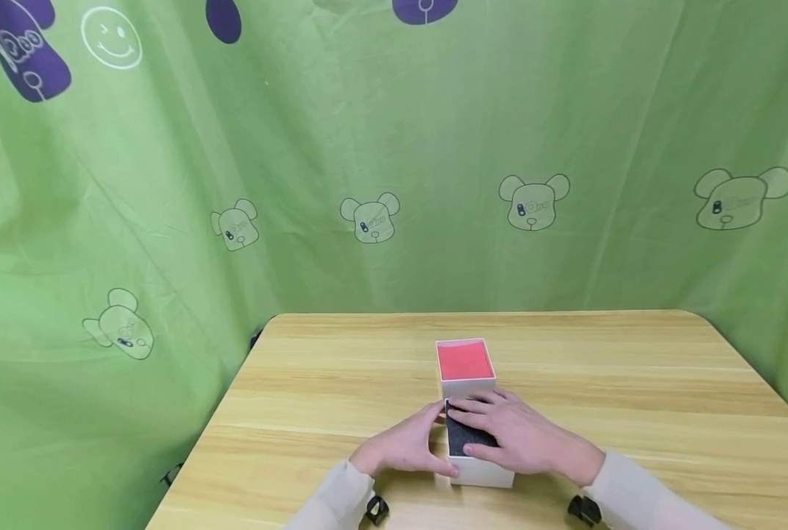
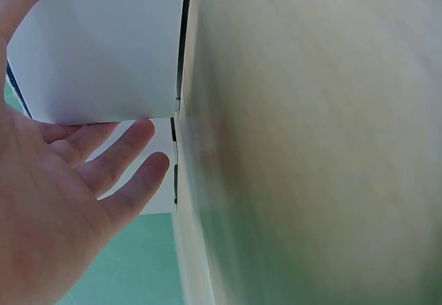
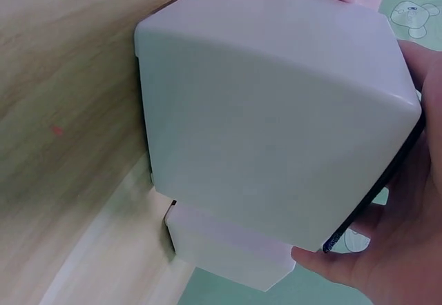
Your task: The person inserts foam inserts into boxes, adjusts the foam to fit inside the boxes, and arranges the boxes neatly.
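A white box (image 1: 481, 472) with a dark, textured black top (image 1: 460, 436) stands near the front edge of the table. My left hand (image 1: 408, 442) holds it at the left, the thumb at its near corner and the fingers at its far side; the left wrist view shows these fingers (image 2: 114, 163) spread and nearly straight. Across the black top lies my right hand (image 1: 519, 430), its fingers extended and partly hiding that surface. In the right wrist view, a fingertip (image 3: 304, 255) reaches past the far edge. Directly behind stands a second white box (image 1: 468, 386), with a red surface (image 1: 465, 361) inside its rim.
The boxes stand on a wood-grain table (image 1: 341, 353) with rounded far corners. A green curtain (image 1: 433, 132) printed with bear heads hangs behind it and along the sides. A black band (image 1: 377, 509) shows at the left wrist, another (image 1: 584, 509) at the right.
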`<move>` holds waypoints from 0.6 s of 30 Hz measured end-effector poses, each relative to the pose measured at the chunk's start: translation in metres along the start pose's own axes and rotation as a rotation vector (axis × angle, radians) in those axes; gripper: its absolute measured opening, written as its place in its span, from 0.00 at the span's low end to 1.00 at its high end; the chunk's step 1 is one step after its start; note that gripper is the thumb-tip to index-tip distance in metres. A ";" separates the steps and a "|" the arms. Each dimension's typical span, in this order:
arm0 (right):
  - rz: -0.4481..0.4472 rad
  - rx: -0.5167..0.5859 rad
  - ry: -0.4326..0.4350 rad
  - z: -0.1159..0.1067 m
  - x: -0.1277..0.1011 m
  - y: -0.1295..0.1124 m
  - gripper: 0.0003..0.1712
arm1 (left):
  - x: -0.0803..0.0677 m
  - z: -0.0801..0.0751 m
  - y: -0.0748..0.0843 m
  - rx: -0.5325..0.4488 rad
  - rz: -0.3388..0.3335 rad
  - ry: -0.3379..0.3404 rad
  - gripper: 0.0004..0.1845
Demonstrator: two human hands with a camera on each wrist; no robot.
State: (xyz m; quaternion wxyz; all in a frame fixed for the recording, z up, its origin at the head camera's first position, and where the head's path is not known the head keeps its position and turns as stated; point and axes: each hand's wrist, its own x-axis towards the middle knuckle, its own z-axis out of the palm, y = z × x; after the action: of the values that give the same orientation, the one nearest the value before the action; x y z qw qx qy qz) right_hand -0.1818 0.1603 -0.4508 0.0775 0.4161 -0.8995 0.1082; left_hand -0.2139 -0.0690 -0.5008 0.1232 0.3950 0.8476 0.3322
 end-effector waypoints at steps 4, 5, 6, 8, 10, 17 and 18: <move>-0.012 -0.002 0.009 0.000 0.000 0.000 0.31 | 0.000 0.000 -0.001 -0.003 -0.004 0.002 0.55; -0.014 -0.003 0.011 0.000 0.000 0.000 0.31 | 0.000 0.001 -0.001 -0.005 -0.006 0.002 0.55; -0.017 -0.005 0.010 0.000 0.000 0.000 0.31 | 0.000 0.001 -0.001 -0.010 -0.007 0.001 0.55; -0.016 -0.009 0.005 0.000 0.000 0.000 0.31 | 0.000 0.001 -0.001 -0.013 -0.006 0.001 0.55; -0.010 -0.008 -0.003 0.001 0.000 0.000 0.31 | 0.001 0.001 -0.001 -0.017 -0.003 0.001 0.55; -0.006 0.014 0.003 0.002 -0.002 0.001 0.30 | 0.001 0.001 -0.002 -0.028 -0.004 -0.007 0.55; -0.009 0.018 0.010 0.002 -0.003 0.002 0.30 | 0.001 0.001 -0.002 -0.031 -0.005 -0.007 0.55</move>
State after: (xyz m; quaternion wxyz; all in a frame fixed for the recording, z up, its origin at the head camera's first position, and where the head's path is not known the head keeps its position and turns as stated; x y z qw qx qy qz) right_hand -0.1817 0.1631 -0.4531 0.0789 0.4203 -0.8962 0.1182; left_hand -0.2156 -0.0687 -0.5030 0.1333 0.3921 0.8429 0.3435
